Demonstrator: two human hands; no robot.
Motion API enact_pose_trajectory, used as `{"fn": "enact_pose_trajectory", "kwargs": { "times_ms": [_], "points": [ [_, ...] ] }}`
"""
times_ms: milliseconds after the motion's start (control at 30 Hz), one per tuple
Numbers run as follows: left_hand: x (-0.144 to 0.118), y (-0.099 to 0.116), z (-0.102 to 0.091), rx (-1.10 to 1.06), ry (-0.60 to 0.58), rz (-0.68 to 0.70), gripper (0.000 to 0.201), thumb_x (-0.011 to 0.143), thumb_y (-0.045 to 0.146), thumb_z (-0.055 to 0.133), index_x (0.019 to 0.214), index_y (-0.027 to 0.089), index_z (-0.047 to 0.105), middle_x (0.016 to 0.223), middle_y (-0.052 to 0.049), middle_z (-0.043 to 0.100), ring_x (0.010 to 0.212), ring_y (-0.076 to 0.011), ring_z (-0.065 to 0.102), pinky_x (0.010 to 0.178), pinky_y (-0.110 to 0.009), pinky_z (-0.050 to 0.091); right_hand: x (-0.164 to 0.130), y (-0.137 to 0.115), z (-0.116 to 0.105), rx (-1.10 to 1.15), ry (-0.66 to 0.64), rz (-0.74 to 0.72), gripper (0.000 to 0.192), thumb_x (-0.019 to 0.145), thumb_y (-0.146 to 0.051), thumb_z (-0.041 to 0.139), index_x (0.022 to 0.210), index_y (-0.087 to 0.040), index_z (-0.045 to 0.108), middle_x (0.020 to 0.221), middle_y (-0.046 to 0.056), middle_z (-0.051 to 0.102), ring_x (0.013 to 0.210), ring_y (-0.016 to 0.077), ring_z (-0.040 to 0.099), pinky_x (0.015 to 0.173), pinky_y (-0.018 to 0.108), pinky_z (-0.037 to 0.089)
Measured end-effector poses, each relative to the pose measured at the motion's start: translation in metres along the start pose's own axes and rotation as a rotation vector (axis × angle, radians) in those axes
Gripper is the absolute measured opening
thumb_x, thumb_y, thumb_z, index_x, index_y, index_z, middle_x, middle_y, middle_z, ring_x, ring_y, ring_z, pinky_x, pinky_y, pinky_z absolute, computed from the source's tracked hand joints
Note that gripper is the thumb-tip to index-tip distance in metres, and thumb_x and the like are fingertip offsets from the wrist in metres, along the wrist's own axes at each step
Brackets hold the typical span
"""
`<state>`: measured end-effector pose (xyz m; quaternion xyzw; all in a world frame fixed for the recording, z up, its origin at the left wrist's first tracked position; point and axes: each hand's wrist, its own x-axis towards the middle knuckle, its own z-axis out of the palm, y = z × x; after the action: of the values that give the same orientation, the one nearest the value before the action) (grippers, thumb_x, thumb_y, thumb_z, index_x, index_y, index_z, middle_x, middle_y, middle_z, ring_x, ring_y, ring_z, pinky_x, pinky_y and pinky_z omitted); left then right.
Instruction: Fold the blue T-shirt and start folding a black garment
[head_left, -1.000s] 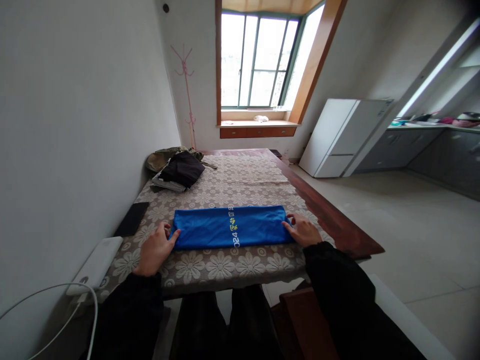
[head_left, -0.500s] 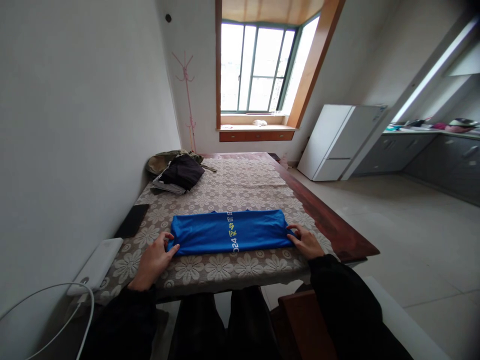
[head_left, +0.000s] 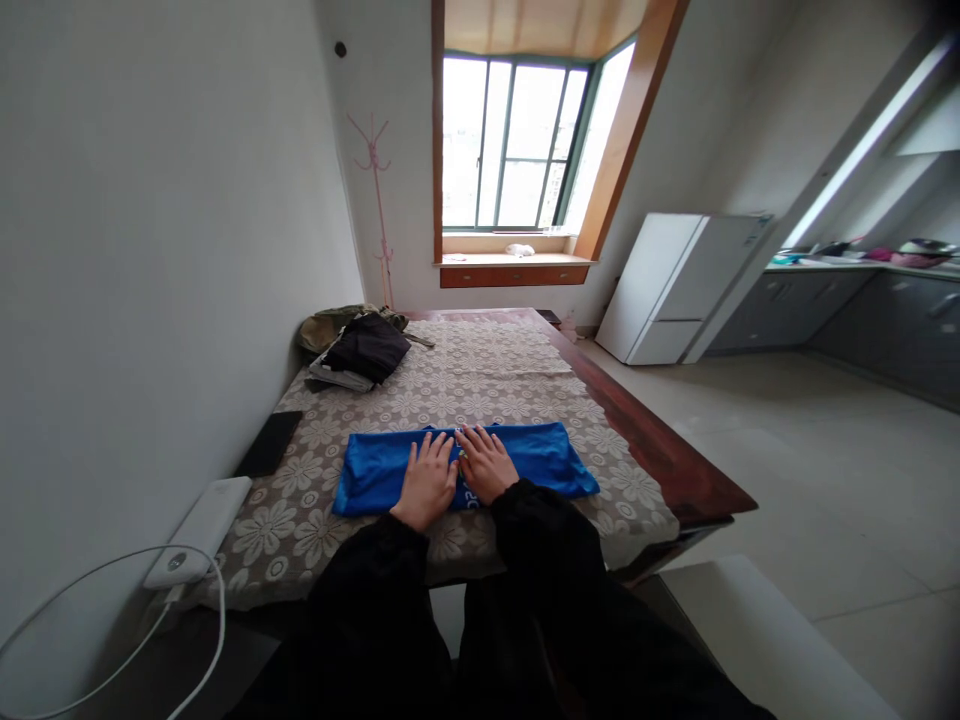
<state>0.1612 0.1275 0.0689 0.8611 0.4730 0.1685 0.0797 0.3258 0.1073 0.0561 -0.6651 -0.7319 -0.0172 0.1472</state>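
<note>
A blue garment (head_left: 544, 458) folded into a long strip lies across the near part of a table covered by a floral lace cloth (head_left: 480, 380). My left hand (head_left: 427, 478) and my right hand (head_left: 485, 461) rest flat, side by side, on the middle of the strip, fingers spread and pointing away from me. Both hands cover the printed lettering. Neither hand grips anything. Black sleeves cover both arms.
A white power bank (head_left: 201, 516) with a white cable (head_left: 112, 620) sits at the near left table edge, beside a black flat object (head_left: 268, 443). A pile of dark clothes (head_left: 358, 345) lies at the far left. The table's wooden edge (head_left: 660, 450) borders open floor; a white fridge (head_left: 675, 285) stands beyond.
Both hands left the two ends of the blue strip and came together onto its middle, lying flat. The strip's right end now sits slightly askew.
</note>
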Motion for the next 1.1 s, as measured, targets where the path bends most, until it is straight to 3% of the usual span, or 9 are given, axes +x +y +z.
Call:
{"fn": "enact_pose_trajectory", "kwargs": {
  "times_ms": [133,300,667,933,1100],
  "points": [
    [0.009,0.003,0.021,0.094,-0.054,-0.005,0.058,0.103,0.033,0.033,0.158,0.019,0.045,0.168,-0.007,0.038,0.158,-0.0303,0.026,0.127,-0.060,0.020,0.007,-0.007,0.023,-0.033,-0.103,0.085,0.060,0.104,-0.033,0.033,0.163,-0.023,0.035,0.171,0.004,0.028,0.159,0.0245,0.021,0.128,0.050,0.016],
    [0.003,-0.014,0.017,0.148,-0.050,-0.069,0.064,0.103,0.047,0.034,0.161,0.021,0.039,0.170,-0.007,0.034,0.159,-0.0306,0.024,0.128,-0.059,0.018,0.000,0.018,0.023,-0.047,-0.156,0.155,0.064,0.105,-0.046,0.029,0.166,-0.025,0.028,0.173,0.001,0.020,0.161,0.0234,0.015,0.129,0.052,0.010],
    [-0.025,-0.099,-0.012,0.121,0.084,-0.262,0.063,0.102,0.048,0.039,0.158,0.020,0.044,0.164,-0.013,0.043,0.156,-0.0349,0.031,0.127,-0.061,0.017,-0.037,0.135,-0.003,-0.130,-0.083,0.467,0.066,0.106,-0.047,0.024,0.165,-0.019,0.031,0.171,0.006,0.029,0.158,0.0261,0.022,0.128,0.050,0.019],
    [-0.034,-0.108,-0.020,0.050,0.117,-0.370,0.069,0.100,0.054,0.040,0.156,0.014,0.046,0.166,-0.018,0.039,0.157,-0.0378,0.027,0.127,-0.059,0.019,-0.039,0.137,-0.005,-0.133,-0.088,0.472,0.066,0.106,-0.046,0.024,0.165,-0.018,0.031,0.171,0.006,0.028,0.158,0.0276,0.022,0.127,0.049,0.020],
    [-0.057,-0.125,-0.028,0.040,0.197,-0.473,0.070,0.099,0.049,0.042,0.156,0.009,0.042,0.162,-0.023,0.044,0.155,-0.0364,0.033,0.126,-0.057,0.022,-0.040,0.135,-0.005,-0.152,-0.094,0.466,0.065,0.106,-0.045,0.024,0.165,-0.018,0.030,0.172,0.007,0.027,0.159,0.0279,0.020,0.127,0.051,0.020]
  ]
}}
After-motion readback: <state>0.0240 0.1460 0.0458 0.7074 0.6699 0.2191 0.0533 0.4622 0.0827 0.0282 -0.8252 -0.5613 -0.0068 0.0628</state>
